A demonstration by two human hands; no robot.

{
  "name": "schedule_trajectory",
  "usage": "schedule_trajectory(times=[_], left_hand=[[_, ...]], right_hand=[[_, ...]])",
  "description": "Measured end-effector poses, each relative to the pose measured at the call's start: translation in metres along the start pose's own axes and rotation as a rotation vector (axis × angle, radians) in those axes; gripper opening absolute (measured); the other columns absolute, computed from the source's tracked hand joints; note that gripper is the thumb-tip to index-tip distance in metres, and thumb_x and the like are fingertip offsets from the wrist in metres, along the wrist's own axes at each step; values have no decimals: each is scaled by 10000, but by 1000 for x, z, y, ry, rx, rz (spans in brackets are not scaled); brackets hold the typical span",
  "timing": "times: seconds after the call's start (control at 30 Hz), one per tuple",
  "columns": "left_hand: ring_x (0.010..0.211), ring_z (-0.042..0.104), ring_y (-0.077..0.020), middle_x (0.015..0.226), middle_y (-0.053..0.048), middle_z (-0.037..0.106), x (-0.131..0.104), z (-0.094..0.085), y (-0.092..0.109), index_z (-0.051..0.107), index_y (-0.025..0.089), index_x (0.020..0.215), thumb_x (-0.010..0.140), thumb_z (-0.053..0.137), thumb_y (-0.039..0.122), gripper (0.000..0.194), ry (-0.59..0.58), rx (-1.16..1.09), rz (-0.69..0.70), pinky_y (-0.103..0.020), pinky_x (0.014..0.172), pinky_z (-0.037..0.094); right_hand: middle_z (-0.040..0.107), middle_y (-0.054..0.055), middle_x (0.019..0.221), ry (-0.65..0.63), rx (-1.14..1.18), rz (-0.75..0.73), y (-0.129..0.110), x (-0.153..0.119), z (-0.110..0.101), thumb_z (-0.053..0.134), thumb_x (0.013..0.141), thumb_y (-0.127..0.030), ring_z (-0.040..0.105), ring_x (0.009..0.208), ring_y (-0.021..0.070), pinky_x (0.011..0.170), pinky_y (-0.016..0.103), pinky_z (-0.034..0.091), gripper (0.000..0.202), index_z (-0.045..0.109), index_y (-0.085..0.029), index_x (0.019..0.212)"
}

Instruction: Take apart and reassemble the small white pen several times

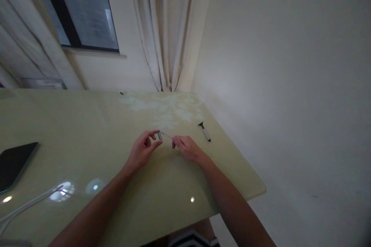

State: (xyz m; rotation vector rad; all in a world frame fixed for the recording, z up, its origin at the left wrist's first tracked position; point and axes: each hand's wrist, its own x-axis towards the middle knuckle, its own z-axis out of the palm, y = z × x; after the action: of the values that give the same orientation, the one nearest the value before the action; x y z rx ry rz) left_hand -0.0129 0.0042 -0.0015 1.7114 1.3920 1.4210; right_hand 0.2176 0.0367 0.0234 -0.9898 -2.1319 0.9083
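Note:
Between the thumb and fingertips of my left hand [146,144] is a small razor cartridge [159,136], a narrow piece with a teal edge, held on its end above the table. My right hand [185,146] pinches a thin white stick [166,134] that looks like a cotton swab. Its far tip reaches the upper end of the cartridge; whether they touch is too small to tell. To the right of my right hand, a razor handle [206,134] in grey and black lies on the table, its T-shaped black head pointing away from me.
The glossy pale green table [87,123] has a white floral pattern near its far corner. A dark tablet [17,162] and white cables [31,202] lie at left. A small black piece [121,93] sits by the far edge. Curtains [165,27] and a wall [275,85] stand beyond.

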Motion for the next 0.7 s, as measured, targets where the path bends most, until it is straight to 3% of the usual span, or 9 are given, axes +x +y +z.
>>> schedule_trajectory(times=[0.3, 0.5, 0.7], left_hand=[[600, 431, -90, 853, 37, 527, 0, 3, -1, 699, 232, 1214, 875, 710, 340, 357, -14, -55, 71, -230, 563, 360], [611, 440, -95, 849, 35, 530, 0, 2, 0, 695, 235, 1219, 894, 694, 305, 332, -12, -38, 105, -237, 578, 364], [618, 453, -101, 853, 31, 539, -1, 3, 0, 686, 236, 1238, 905, 685, 298, 338, -15, -40, 128, -241, 581, 372]], right_hand=[[493, -19, 615, -42, -131, 9, 5, 3, 1, 383, 1058, -495, 445, 608, 130, 615, 278, 254, 508, 529, -188, 680], [471, -19, 619, 8, -181, 48, 7, 3, 1, 373, 1058, -503, 428, 610, 130, 609, 287, 234, 506, 487, -193, 675], [461, -28, 624, -38, -153, 8, 8, 3, 2, 370, 1062, -525, 427, 607, 121, 604, 281, 232, 514, 484, -191, 688]])
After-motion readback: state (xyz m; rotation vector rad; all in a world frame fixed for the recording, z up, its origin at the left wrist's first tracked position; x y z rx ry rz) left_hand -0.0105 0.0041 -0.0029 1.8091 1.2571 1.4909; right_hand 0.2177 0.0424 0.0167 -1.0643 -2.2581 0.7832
